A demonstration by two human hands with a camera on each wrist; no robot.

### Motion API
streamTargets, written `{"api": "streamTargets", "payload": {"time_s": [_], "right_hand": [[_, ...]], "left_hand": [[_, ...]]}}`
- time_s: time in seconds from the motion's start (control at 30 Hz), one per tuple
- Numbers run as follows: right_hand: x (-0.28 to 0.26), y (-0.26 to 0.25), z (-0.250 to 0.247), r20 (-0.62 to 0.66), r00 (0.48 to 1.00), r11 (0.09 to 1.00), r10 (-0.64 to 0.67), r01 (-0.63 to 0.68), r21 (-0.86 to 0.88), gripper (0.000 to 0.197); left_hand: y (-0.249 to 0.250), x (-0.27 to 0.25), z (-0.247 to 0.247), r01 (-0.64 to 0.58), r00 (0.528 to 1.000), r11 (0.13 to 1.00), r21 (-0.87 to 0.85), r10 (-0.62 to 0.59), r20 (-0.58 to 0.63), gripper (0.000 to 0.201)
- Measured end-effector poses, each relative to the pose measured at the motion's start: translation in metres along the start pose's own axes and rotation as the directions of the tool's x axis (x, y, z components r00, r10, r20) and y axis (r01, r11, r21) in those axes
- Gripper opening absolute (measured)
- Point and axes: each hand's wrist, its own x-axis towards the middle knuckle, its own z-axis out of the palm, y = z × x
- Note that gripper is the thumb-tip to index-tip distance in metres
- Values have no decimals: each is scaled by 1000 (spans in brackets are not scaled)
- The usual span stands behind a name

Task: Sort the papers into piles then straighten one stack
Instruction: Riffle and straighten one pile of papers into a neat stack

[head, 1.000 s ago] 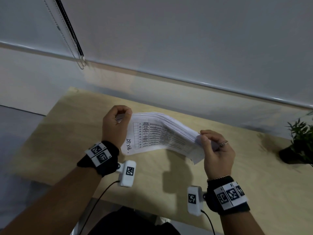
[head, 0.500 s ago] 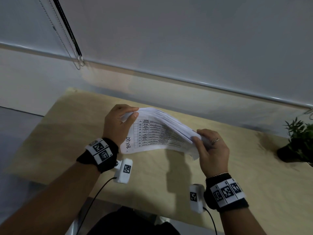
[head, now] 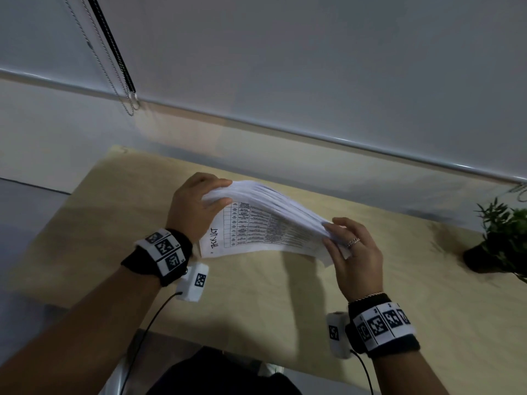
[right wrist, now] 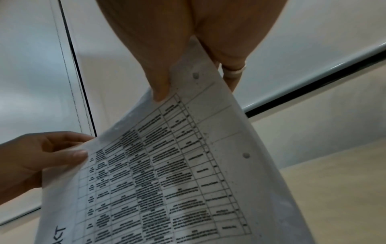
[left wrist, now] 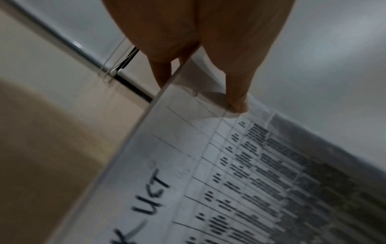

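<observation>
A stack of white papers (head: 265, 226) with a printed table on its near face is held in the air above the wooden table (head: 256, 295), sagging between both hands. My left hand (head: 199, 208) pinches the stack's left end, thumb on the printed face and fingers behind. My right hand (head: 346, 243) pinches the right end the same way. In the left wrist view the thumb presses on the printed sheet (left wrist: 240, 173). The right wrist view shows the sheet (right wrist: 167, 173) with its punch holes and my left hand (right wrist: 41, 156) at the far end.
A small potted plant (head: 502, 238) stands at the table's right end. A roller blind with a bead chain (head: 125, 89) hangs behind the table. The table's left edge (head: 94, 178) drops off to the floor.
Both hands have tilted the stack flatter and lowered it slightly toward the table. The left fingers have straightened over the stack's top edge. The grip on both ends stays.
</observation>
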Motion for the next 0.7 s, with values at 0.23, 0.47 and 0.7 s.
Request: {"api": "streamTargets", "payload": {"time_s": [0.23, 0.47, 0.7], "right_hand": [[-2, 10, 7, -1, 990, 978, -138, 137, -158, 29], [-2, 12, -2, -21, 986, 986, 166, -166, -10, 61], [12, 29, 9, 4, 809, 712, 588, -520, 472, 52]], "left_hand": [[-13, 4, -8, -243, 958, 940, 239, 193, 214, 42], [-11, 7, -13, -119, 980, 990, 70, 106, 169, 42], [-9, -2, -4, 395, 910, 778, -489, -405, 89, 73]]}}
